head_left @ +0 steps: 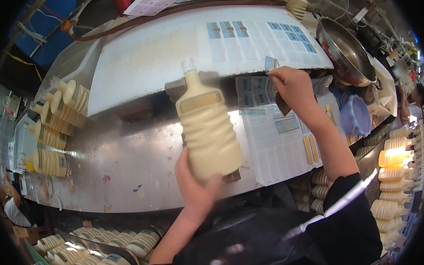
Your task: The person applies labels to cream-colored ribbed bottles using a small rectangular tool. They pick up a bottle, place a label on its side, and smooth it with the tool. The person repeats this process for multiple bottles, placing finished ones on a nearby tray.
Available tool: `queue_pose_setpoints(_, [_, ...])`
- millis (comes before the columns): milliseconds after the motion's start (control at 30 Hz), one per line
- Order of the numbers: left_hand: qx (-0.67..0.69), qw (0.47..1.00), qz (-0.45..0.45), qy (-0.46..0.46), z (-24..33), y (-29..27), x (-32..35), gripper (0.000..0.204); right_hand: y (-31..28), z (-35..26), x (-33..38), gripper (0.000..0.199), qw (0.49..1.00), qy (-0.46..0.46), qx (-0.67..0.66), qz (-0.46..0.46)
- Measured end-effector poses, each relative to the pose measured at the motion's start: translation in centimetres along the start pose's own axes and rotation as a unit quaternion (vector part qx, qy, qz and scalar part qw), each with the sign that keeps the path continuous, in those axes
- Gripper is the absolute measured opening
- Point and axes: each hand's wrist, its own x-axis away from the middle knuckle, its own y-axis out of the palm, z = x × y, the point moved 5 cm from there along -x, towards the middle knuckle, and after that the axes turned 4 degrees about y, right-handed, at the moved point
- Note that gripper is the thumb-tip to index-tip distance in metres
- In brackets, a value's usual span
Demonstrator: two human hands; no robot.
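Saw one long steel table (126,162), two label sheets on it: big one (245,38) on raised board, smaller one (280,143) by front edge. One steel bowl (345,51) far right. Four filled cream bottles (52,132) lay at table's left end. My left hand (196,187) gripped base of one ribbed cream bottle (207,128), held upright above table. My right hand (291,86) pinched one small blue label (270,63) at fingertips

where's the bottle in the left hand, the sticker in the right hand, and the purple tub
cream bottle (207,128): head view, on its ribbed body
blue sticker (270,63): head view, on the label above the fingertips
purple tub (356,116): head view, on its side wall
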Motion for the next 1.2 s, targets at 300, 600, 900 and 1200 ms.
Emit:
queue_pose_setpoints(300, [0.117,0.989,-0.088,-0.033,-1.1,-0.6,-0.1,0.110,-3.6,-16.3,7.8,0.014,0.921,-0.360,-0.096,-0.114])
queue_pose_setpoints(600, [0.255,0.957,-0.009,-0.141,-1.0,0.4,-1.8,0.066,-2.3,-14.6,9.2,0.021,0.909,-0.403,-0.082,-0.066])
queue_pose_setpoints(900, [0.246,0.965,-0.012,-0.095,-0.3,0.7,-0.9,0.070,-0.3,-11.2,10.6,0.033,0.935,-0.314,-0.129,-0.101])
queue_pose_setpoints(1200, [0.339,0.932,0.011,-0.124,-0.7,0.8,-1.5,0.068,2.7,-10.2,11.9,0.037,0.864,0.196,-0.392,-0.247])
